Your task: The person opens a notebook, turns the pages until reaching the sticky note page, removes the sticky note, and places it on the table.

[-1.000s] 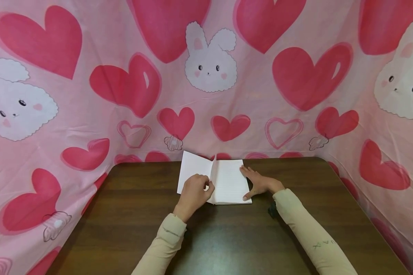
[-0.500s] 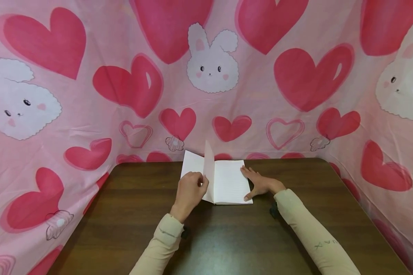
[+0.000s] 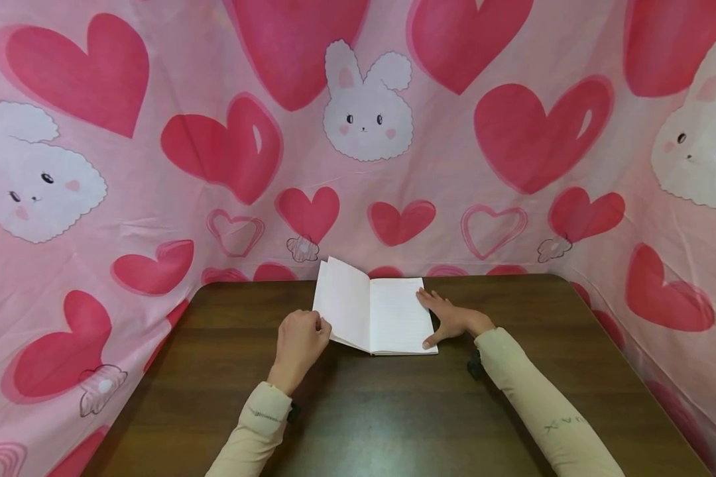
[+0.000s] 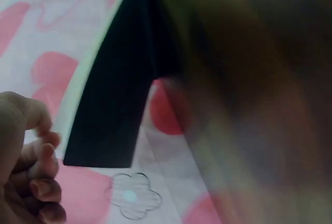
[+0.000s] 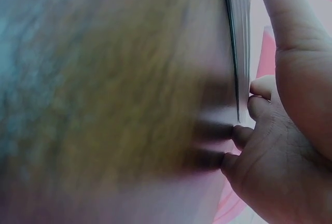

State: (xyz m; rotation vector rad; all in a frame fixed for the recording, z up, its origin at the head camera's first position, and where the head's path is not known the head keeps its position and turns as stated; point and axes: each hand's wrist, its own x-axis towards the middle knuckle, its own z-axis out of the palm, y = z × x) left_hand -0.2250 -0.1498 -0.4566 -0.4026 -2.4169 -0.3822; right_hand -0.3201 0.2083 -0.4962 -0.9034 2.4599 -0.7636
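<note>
A notebook (image 3: 401, 318) with lined white pages lies open near the table's far edge. Its left leaf (image 3: 346, 301) slants upward above the front cover. At that leaf's lower outer corner my left hand (image 3: 301, 346) pinches the page edge with curled fingers. The left wrist view has the dark cover (image 4: 111, 94) tilted clear of the table, beside the curled left fingers (image 4: 46, 164). My right hand (image 3: 451, 319) rests at the notebook's right side, thumb and fingers spread along the edge. In the right wrist view, fingertips touch the table beside the page block (image 5: 239, 37).
The dark wooden table (image 3: 394, 417) reflects light in front of the notebook. Behind it and along both sides hangs a pink cloth (image 3: 441, 165) with hearts and rabbits, close to the table's far edge.
My left hand has drawn the upright leaf over to the left, so it now lies over the cover side. The hand has moved left and toward me. My right hand has stayed put.
</note>
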